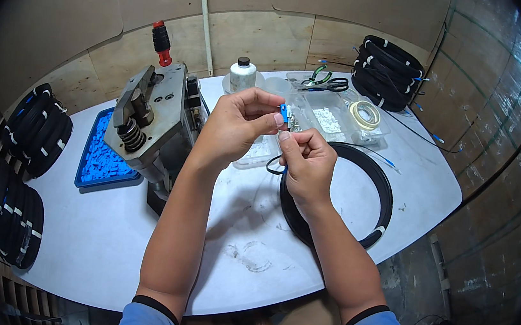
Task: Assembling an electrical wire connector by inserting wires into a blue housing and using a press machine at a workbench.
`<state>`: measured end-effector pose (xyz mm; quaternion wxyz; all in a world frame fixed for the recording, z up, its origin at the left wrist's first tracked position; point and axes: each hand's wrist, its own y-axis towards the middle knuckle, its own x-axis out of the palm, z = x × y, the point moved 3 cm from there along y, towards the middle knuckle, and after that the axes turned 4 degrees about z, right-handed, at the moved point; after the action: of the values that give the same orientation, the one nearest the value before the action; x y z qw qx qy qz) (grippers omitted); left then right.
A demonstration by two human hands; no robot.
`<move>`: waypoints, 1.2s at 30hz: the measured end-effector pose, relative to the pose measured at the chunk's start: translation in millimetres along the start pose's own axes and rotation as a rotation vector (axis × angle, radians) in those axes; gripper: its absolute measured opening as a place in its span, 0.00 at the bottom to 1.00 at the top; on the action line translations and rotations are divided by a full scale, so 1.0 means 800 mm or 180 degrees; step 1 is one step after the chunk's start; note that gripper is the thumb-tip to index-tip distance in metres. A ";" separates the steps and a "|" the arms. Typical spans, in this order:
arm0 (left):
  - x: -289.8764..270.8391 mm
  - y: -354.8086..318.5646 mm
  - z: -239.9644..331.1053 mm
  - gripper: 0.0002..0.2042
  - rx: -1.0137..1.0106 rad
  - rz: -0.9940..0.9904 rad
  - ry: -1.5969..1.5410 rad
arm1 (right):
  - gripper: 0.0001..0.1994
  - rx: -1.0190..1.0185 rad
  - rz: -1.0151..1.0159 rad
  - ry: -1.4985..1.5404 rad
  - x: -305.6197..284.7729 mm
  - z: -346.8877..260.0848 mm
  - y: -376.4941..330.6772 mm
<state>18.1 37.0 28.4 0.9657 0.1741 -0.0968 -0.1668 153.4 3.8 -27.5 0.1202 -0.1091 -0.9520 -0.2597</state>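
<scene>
Above the middle of the table, my left hand (pixel 234 121) is closed, pinching a small blue plastic connector piece (pixel 284 111) between thumb and fingertips. Close against it, my right hand (pixel 309 167) is also closed, its thumb and forefinger on the end of a thin black cable (pixel 273 167). Whether the cable end sits inside the blue piece is too small to tell. The cable bends in a short loop beside my right hand. Beneath that hand lies a coil of black cable (pixel 388 188), bound with white tape; a blue-tipped end (pixel 391 165) reaches across it.
A metal hand press (pixel 166 119) with a red-and-black handle stands left of my hands. Behind it is a blue tray (pixel 107 185) of blue pieces. Clear boxes (pixel 329 120) hold white parts, with tape (pixel 364 115), pliers and scissors nearby. Cable coils (pixel 386 77) stack at the table's sides.
</scene>
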 end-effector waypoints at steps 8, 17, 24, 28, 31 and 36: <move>-0.004 -0.001 0.002 0.12 -0.0005 0.0014 -0.0024 | 0.07 0.0000 -0.0033 -0.0039 0.003 -0.004 -0.002; -0.004 -0.001 0.003 0.12 0.0003 -0.0069 -0.0065 | 0.07 0.0028 -0.0029 -0.0053 0.002 -0.002 -0.001; -0.004 0.000 0.002 0.12 0.0018 -0.0042 0.0009 | 0.07 0.0023 -0.0075 0.0014 0.000 0.000 0.000; -0.006 0.000 0.000 0.12 0.0011 -0.0039 -0.0020 | 0.07 0.0077 -0.0078 0.0004 0.003 -0.003 -0.001; -0.006 0.000 0.000 0.13 0.0020 -0.0058 0.0011 | 0.07 0.0086 -0.0069 0.0040 0.003 -0.005 -0.002; -0.004 0.000 0.001 0.13 0.0000 -0.0053 -0.0006 | 0.07 0.0062 -0.0092 0.0042 0.002 -0.003 -0.001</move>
<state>15.3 38.0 28.5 0.9641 0.1747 -0.0962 -0.1750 152.4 2.0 -25.6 0.1237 -0.0925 -0.9551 -0.2528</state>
